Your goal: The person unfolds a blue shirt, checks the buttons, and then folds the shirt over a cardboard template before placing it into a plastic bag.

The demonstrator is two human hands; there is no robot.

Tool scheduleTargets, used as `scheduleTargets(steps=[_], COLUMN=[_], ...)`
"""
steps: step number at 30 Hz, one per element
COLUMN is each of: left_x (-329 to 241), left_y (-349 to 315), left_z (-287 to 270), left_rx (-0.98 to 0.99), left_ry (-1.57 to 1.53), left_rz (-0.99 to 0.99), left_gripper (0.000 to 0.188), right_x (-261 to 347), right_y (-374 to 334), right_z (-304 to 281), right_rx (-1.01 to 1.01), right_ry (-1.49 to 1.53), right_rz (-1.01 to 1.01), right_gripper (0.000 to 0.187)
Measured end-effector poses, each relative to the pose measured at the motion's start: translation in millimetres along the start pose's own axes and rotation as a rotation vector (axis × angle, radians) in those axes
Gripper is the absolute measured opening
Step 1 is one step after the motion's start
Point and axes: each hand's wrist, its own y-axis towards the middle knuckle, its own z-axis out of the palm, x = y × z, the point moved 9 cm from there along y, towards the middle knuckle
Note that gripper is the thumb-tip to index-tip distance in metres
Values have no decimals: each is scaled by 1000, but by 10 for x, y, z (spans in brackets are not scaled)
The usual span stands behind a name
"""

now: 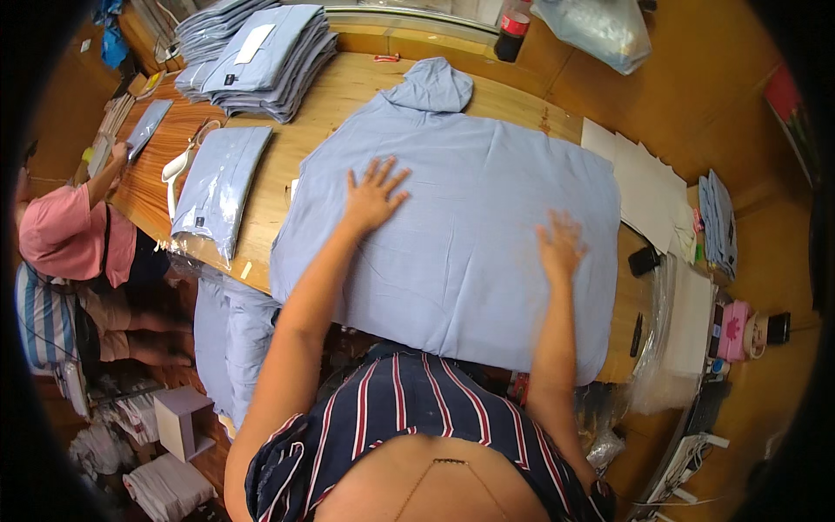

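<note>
Beneath left hand (374, 198), right hand (562, 247) | pale-blue garment (461, 235), spread out | hands splayed wide

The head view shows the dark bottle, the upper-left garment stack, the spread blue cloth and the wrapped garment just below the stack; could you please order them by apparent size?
1. Spread blue cloth
2. Garment stack
3. Wrapped garment
4. Dark bottle, smallest by far
</note>
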Motion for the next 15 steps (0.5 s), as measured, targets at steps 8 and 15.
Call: scheduleTargets(steps=[8, 15], left_x=[-245, 201], left_y=[517, 1063], left_z=[-51, 135], left_rx=[-145, -40], left_ry=[65, 74], left_rz=[0, -46], left_gripper=[48, 46], right_x=[519, 393], right_y=[374, 1060], right_z=[-380, 90], right_rx=[-377, -47], right_ry=[-52, 4], right_rz=[-102, -86], right_gripper=[47, 50])
